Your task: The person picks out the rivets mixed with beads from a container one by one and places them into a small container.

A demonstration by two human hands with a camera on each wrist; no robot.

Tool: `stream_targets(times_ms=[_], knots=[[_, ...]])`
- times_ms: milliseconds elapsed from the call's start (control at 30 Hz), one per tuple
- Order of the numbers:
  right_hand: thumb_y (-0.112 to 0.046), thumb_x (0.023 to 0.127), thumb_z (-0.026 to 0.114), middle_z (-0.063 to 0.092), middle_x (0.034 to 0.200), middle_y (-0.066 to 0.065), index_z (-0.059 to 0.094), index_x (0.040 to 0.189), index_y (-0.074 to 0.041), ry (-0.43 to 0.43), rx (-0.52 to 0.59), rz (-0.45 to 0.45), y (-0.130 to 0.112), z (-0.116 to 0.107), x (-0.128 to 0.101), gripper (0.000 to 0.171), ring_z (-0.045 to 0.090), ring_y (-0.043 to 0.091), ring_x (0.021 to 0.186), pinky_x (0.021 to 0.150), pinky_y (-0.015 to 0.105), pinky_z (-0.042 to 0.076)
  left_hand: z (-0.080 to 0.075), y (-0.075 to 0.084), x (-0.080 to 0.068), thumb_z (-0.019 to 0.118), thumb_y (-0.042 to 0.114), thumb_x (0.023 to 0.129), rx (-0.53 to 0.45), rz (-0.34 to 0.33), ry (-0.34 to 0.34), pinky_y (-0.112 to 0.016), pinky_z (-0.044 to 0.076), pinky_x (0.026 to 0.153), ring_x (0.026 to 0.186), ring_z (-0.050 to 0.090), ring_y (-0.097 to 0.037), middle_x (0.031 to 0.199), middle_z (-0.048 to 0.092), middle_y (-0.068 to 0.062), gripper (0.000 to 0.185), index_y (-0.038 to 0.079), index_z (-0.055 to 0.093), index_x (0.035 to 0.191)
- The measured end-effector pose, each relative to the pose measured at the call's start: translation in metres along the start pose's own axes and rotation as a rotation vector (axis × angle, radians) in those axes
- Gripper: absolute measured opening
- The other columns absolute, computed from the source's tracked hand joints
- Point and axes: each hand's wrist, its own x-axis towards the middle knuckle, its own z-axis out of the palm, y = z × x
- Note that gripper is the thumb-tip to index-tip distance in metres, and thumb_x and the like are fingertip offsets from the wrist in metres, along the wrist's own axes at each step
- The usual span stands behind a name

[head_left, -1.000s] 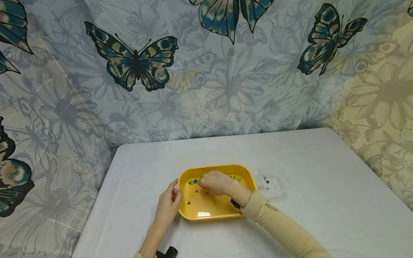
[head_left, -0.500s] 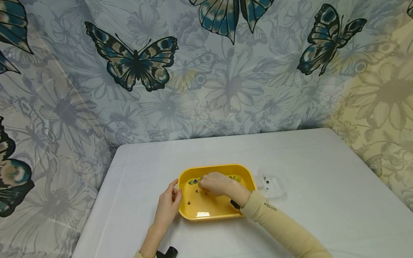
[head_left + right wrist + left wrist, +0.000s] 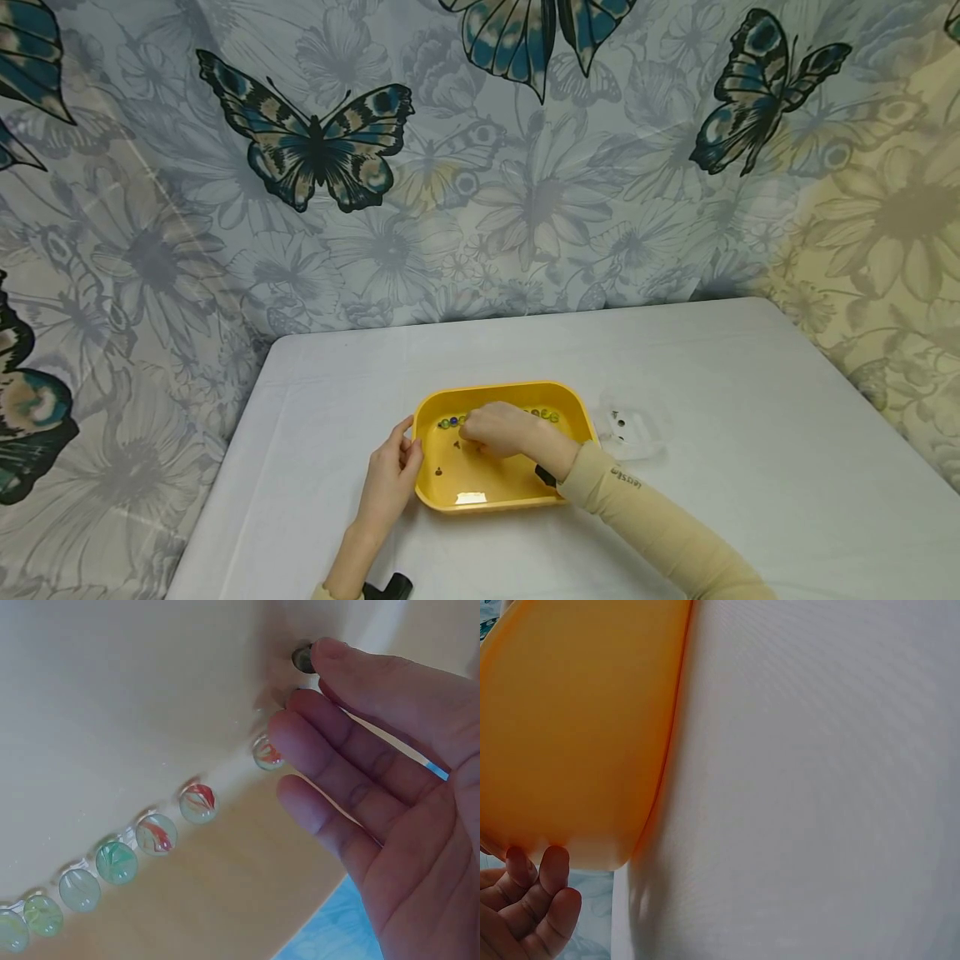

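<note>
In the head view, my left hand (image 3: pixel 392 471) holds the left end of a yellow tray (image 3: pixel 502 505) by its rim. Its fingertips press against the tray's outer wall in the left wrist view. My right hand (image 3: pixel 504 429) reaches into the tray near its far wall. There, in the right wrist view, the thumb and a partly hidden finger pinch a dark green marble (image 3: pixel 303 659). Beside the other fingers, a red-streaked clear marble (image 3: pixel 268 753) sits by the wall. More glass marbles (image 3: pixel 117 862), clear, green and red-swirled, form a row along that wall.
Small dark pieces (image 3: pixel 438 472) lie on the tray floor. Right of the tray stands a clear plastic container (image 3: pixel 636 433) with a few dark bits. A white cloth (image 3: pixel 360 375) covers the table, and a butterfly-print curtain (image 3: pixel 450 250) hangs behind it.
My right hand has shifted very slightly left inside the tray. One small dark piece near its fingers is now hidden. My left hand stays at the tray's left end.
</note>
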Motion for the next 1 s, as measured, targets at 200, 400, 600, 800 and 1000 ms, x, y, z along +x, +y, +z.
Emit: stream_targets(times_ms=[200, 400, 600, 800, 1000], knots=[[-0.005, 0.088, 0.06, 0.043, 0.068, -0.004, 0.06, 0.078, -0.011, -0.009, -0.001, -0.01, -0.0009, -0.0003, 0.0007, 0.011, 0.036, 0.01, 0.06, 0.056, 0.019, 0.031, -0.0001, -0.0003, -0.0002, 0.054, 0.006, 0.091, -0.005, 0.0, -0.003, -0.019, 0.041, 0.051, 0.059, 0.044, -0.008, 0.071, 0.047, 0.002, 0.038, -0.004, 0.05, 0.128], [-0.004, 0.088, 0.06, 0.042, 0.068, -0.005, 0.059, 0.077, -0.012, -0.011, -0.023, -0.02, -0.0015, 0.0004, 0.0007, 0.013, 0.036, 0.01, 0.06, 0.056, 0.018, 0.03, -0.0003, -0.0005, -0.0002, 0.055, 0.005, 0.091, -0.009, -0.002, -0.003, -0.019, 0.041, 0.051, 0.06, 0.044, -0.008, 0.071, 0.047, 0.002, 0.039, -0.004, 0.049, 0.128], [-0.003, 0.087, 0.06, 0.042, 0.068, -0.005, 0.059, 0.078, -0.012, -0.014, -0.046, -0.027, -0.0009, 0.0015, 0.0009, 0.013, 0.036, 0.009, 0.061, 0.056, 0.018, 0.03, -0.0002, -0.0008, -0.0003, 0.055, 0.004, 0.09, -0.009, 0.012, 0.005, -0.019, 0.041, 0.051, 0.059, 0.045, -0.007, 0.071, 0.047, 0.002, 0.038, -0.004, 0.05, 0.127], [-0.002, 0.087, 0.059, 0.047, 0.071, -0.005, 0.061, 0.08, -0.013, -0.017, -0.038, -0.026, -0.0005, 0.0028, 0.0017, 0.013, 0.038, 0.009, 0.062, 0.057, 0.018, 0.032, 0.0006, -0.0009, -0.0005, 0.055, 0.005, 0.09, -0.012, 0.011, 0.004, -0.019, 0.041, 0.051, 0.059, 0.045, -0.008, 0.071, 0.047, 0.002, 0.039, -0.004, 0.049, 0.127], [-0.003, 0.088, 0.059, 0.048, 0.071, -0.005, 0.062, 0.081, -0.013, -0.01, -0.047, -0.042, -0.0015, 0.0036, 0.0033, 0.013, 0.039, 0.01, 0.064, 0.059, 0.018, 0.034, 0.0002, -0.0014, -0.0009, 0.055, 0.005, 0.09, -0.019, 0.018, 0.007, -0.019, 0.041, 0.051, 0.059, 0.045, -0.007, 0.071, 0.047, 0.002, 0.039, -0.004, 0.049, 0.128]])
